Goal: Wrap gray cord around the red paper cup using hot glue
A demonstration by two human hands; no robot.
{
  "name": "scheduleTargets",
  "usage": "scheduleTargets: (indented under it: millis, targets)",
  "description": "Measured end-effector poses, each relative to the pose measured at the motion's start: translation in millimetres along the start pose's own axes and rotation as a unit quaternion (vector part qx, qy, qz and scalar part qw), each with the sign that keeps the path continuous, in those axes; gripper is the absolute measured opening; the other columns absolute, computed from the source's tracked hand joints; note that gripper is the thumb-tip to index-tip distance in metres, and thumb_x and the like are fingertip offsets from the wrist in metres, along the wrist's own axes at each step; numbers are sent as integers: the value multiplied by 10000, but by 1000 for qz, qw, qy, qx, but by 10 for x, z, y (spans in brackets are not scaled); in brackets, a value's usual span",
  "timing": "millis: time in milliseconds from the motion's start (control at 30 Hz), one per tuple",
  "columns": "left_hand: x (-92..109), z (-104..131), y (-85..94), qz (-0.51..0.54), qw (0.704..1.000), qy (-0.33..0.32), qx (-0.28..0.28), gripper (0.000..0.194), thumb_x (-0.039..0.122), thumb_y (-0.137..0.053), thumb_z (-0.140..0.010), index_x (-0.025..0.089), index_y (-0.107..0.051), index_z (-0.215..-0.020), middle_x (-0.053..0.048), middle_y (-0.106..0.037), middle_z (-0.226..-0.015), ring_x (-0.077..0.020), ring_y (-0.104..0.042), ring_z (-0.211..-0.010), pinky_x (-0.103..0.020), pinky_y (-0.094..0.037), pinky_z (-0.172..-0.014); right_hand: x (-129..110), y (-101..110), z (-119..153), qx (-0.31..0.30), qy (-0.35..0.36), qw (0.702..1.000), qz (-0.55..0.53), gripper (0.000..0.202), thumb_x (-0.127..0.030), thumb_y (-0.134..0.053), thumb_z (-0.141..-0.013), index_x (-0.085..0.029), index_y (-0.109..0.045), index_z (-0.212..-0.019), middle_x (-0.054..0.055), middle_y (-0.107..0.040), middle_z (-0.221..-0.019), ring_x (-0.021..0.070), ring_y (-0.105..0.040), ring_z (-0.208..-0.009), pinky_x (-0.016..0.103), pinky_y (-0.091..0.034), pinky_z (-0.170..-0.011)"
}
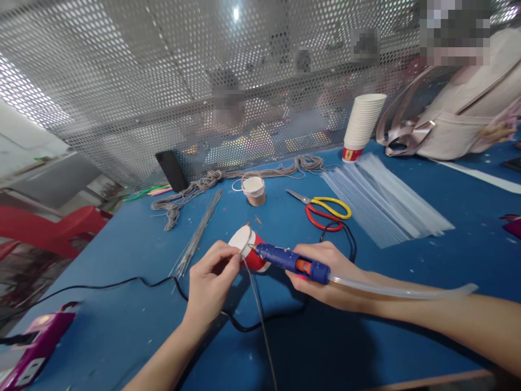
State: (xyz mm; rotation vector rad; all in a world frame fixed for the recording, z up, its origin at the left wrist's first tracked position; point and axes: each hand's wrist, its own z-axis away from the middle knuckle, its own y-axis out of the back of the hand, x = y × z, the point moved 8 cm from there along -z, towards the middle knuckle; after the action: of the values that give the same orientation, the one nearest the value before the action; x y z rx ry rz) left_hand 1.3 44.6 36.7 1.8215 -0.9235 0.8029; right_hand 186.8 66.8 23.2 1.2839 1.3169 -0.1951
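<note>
Near the middle of the blue table lies a red and white paper cup [256,262], tilted on its side with its white base up and to the left. My left hand [214,277] is closed, pinching a thin grey cord [260,312] against the cup's edge; the cord hangs down toward the table's front. Wrapped around a blue glue gun [285,257], my right hand [325,271] points its nozzle at the cord and cup, close to my left fingertips. A clear glue stick [402,288] sticks out of the gun's back, over my right forearm.
Scissors [321,209], clear strips [386,201], stacked cups [362,127] and a bag [459,114] lie right. Behind are a small wrapped cup [254,191], grey cord bundles [203,184] and a phone [171,170]. Wires [201,233] and a purple power strip [38,347] are left.
</note>
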Motion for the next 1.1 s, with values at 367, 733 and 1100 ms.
scheduleTargets:
  millis: [367,733,1100]
  targets:
    - [24,-10,-20,-8,1000,-9,-2,136,210,-583,-783,194,-666,-676,19,-571,-638,-112,-519,-579,-227,-391,-532,-16,-14,30,-4,4,1000,17,150,-257,-542,-787,-186,-486,-666,-39,-472,-590,94,-422,-526,234,-324,-568]
    - [1,-10,-25,-5,1000,-5,-8,142,221,-583,-788,191,-663,-674,15,-559,-634,-122,-521,-590,-241,-398,-551,-140,-77,32,-25,47,998,43,99,-249,-522,-788,-176,-516,-721,-4,-552,-617,113,-474,-532,237,-343,-554]
    - [3,-4,0,1,1000,-4,-4,140,222,-583,-782,193,-660,-669,13,-571,-640,-122,-521,-581,-241,-396,-538,-19,4,-8,2,7,1000,15,169,-246,-549,-786,-190,-467,-649,-44,-459,-579,92,-407,-514,222,-325,-544]
